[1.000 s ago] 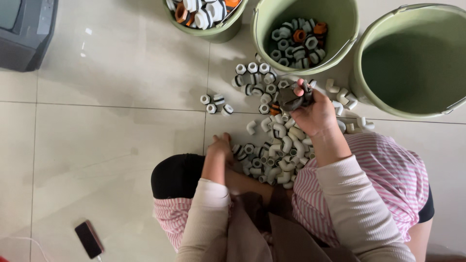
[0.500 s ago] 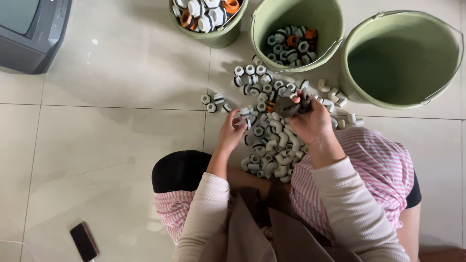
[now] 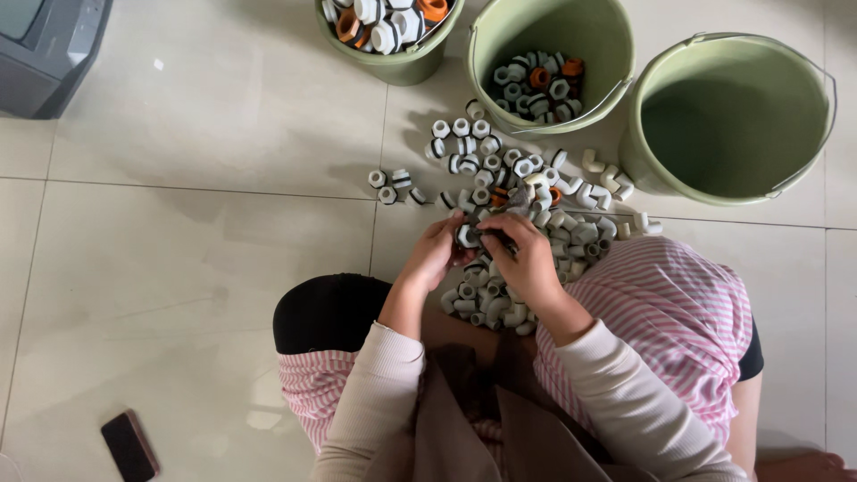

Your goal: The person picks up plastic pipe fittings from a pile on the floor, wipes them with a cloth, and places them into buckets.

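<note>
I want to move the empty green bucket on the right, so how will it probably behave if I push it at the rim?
The empty green bucket is probably light, thin plastic holding nothing, so it should slide easily on the smooth tiled floor. Being tall, it may tip when pushed high. Its wire handle could swing.

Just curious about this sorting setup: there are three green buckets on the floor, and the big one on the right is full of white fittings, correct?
Not quite. The big green bucket on the right is empty; the head view shows only its bare inside. The middle bucket and the left bucket do hold fittings, and both hands, left and right, work over the pile of white fittings.
</note>
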